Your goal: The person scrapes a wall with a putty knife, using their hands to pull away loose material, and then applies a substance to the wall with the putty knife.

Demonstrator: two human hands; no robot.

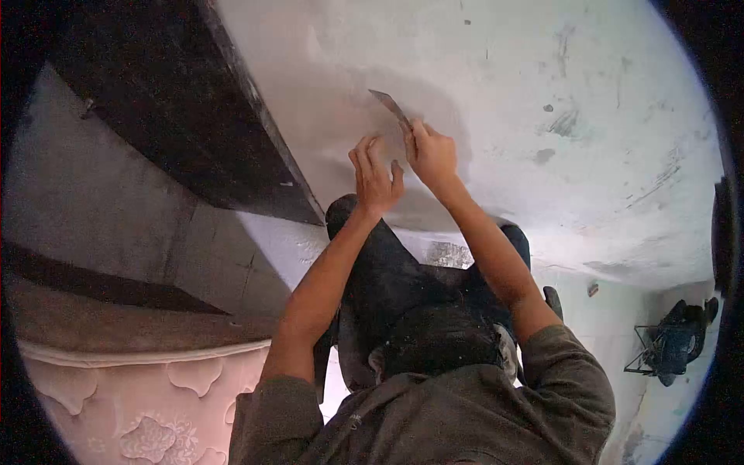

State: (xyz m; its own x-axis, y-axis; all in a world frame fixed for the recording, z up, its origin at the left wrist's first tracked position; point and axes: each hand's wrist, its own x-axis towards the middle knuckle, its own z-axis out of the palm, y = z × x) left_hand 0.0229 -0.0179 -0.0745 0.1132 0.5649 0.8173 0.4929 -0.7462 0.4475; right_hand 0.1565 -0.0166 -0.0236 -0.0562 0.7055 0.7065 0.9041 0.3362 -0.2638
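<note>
Pinching the handle end of a thin metal blade [390, 106], my right grip [419, 133] is shut tight, with the fingers curled around it. The blade sticks out past my fingers and leans up and to the left in my view. It is over a darker grey patch [446, 108] on the big pale wall [581, 201]. I cannot tell if the blade's tip is touching the wall. My left grip [377, 172] is just beside the right one, a bit lower and to the left. Its fingers are bent and a little spread, with the thumb apart from them, and I see nothing held in it. I cannot tell if those fingers touch the wall. The wall has small dark spots and smudges over on the right. A big dark panel [178, 101] slants down on the left, and its edge runs along the pale wall. Below my grips are my dark trousers [372, 260] and my brown-grey shirt [442, 422]. Low on the left there is a pink mattress [155, 411] with flower shapes on it. Far over on the right is a black thing [673, 341] with a thin frame, too small to name.
</note>
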